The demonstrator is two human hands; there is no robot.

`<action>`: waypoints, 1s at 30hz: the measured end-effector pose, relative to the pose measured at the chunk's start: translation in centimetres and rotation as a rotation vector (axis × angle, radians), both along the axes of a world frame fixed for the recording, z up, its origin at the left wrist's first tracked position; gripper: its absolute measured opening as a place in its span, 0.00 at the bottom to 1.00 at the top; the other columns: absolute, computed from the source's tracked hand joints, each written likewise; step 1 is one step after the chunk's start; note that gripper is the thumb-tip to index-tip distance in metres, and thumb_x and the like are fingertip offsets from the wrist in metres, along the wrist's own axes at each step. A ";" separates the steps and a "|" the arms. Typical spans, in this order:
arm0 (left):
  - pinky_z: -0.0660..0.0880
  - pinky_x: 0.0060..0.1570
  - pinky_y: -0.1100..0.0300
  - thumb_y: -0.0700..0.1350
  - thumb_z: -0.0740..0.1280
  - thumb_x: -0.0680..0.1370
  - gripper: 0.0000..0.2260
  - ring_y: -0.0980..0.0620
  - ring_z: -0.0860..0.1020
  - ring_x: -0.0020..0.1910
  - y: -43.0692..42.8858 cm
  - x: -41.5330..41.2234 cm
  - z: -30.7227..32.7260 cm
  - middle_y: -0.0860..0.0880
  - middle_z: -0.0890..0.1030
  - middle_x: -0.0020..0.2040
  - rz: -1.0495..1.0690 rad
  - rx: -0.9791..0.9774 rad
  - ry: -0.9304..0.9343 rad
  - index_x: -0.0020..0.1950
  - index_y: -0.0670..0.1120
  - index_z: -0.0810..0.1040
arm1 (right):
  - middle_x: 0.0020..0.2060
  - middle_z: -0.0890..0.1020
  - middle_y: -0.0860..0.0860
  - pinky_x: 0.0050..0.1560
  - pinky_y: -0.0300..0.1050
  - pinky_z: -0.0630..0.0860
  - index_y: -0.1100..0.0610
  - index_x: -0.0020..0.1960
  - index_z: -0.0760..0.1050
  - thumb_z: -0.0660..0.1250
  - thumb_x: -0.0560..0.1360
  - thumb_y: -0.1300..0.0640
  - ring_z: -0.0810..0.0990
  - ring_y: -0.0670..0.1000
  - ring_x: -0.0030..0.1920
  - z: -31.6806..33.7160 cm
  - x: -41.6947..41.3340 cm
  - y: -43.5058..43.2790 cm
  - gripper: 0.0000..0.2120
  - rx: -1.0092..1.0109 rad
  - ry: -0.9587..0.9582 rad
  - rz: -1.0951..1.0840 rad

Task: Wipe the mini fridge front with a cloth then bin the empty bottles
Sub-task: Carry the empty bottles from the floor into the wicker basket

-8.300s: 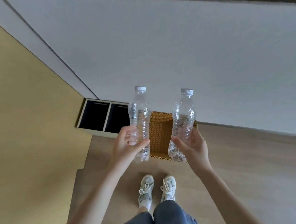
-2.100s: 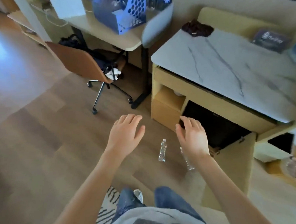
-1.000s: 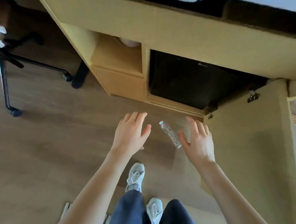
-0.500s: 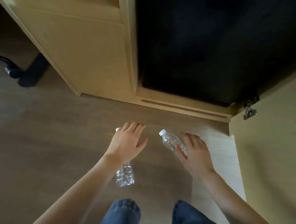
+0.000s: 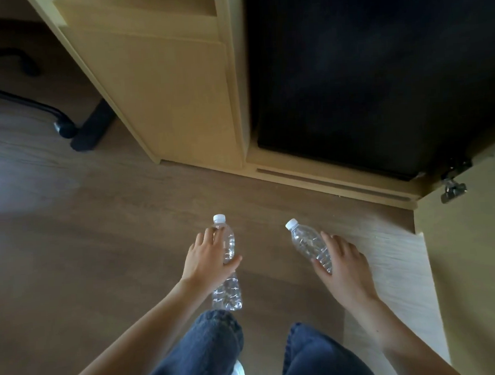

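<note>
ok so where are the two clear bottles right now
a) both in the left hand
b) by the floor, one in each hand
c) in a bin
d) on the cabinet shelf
b: the left hand grips the left bottle and the right hand grips the right bottle, both low at the wood floor before the mini fridge.

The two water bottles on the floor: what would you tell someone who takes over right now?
Left hand grips the upright clear plastic white-capped bottle on the wooden floor.
Right hand grips the tilted clear plastic white-capped bottle.
Black mini fridge front stands just ahead; no cloth or bin in view, so wiping cannot be confirmed.
To do: carry both bottles to a bin.
</note>
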State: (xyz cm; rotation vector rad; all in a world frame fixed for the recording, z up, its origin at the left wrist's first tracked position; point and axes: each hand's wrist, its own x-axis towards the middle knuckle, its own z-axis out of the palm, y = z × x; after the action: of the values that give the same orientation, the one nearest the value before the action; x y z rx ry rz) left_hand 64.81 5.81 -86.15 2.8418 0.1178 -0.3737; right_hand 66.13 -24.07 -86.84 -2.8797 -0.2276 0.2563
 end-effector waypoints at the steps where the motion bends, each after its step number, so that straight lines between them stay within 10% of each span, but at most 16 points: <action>1: 0.72 0.63 0.52 0.64 0.66 0.75 0.37 0.45 0.70 0.66 0.1 -0.3 -0.6 0.47 0.69 0.69 0.039 0.008 0.023 0.77 0.47 0.59 | 0.64 0.77 0.55 0.53 0.53 0.77 0.57 0.75 0.66 0.67 0.77 0.45 0.78 0.59 0.59 -0.4 0.1 0.0 0.30 -0.002 0.016 -0.014; 7: 0.73 0.60 0.50 0.65 0.68 0.73 0.41 0.42 0.72 0.64 0.5 -1.7 -3.8 0.44 0.73 0.64 0.285 -0.066 0.189 0.74 0.42 0.58 | 0.63 0.77 0.56 0.52 0.53 0.76 0.58 0.74 0.65 0.69 0.76 0.44 0.78 0.60 0.56 -2.9 0.2 0.1 0.33 -0.021 0.108 -0.168; 12: 0.70 0.30 0.58 0.57 0.68 0.73 0.19 0.53 0.77 0.37 0.5 -2.2 -5.0 0.52 0.77 0.43 0.449 -0.271 0.200 0.53 0.48 0.64 | 0.49 0.82 0.60 0.43 0.53 0.77 0.62 0.60 0.76 0.77 0.69 0.49 0.79 0.63 0.47 -5.0 -0.3 0.1 0.26 0.014 0.085 -0.187; 17: 0.69 0.34 0.57 0.56 0.70 0.72 0.18 0.50 0.77 0.43 -0.6 -1.8 -3.0 0.51 0.76 0.48 0.447 -0.326 0.123 0.53 0.49 0.66 | 0.47 0.81 0.58 0.38 0.48 0.77 0.62 0.57 0.76 0.79 0.67 0.49 0.79 0.60 0.46 -3.6 -0.3 1.1 0.25 0.096 0.021 -0.228; 30: 0.71 0.48 0.58 0.56 0.73 0.73 0.26 0.48 0.76 0.56 -0.7 -2.5 24.8 0.50 0.78 0.56 0.280 -0.373 0.019 0.65 0.47 0.69 | 0.56 0.79 0.60 0.54 0.54 0.77 0.63 0.64 0.74 0.77 0.71 0.51 0.76 0.62 0.58 25.6 -1.0 7.1 0.27 0.340 -0.013 -0.320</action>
State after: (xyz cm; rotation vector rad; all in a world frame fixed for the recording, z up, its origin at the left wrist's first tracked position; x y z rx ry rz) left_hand 62.30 5.07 -61.31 2.4124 0.4011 -0.3229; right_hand 65.14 -16.95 -61.26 -2.5297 0.1721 0.1250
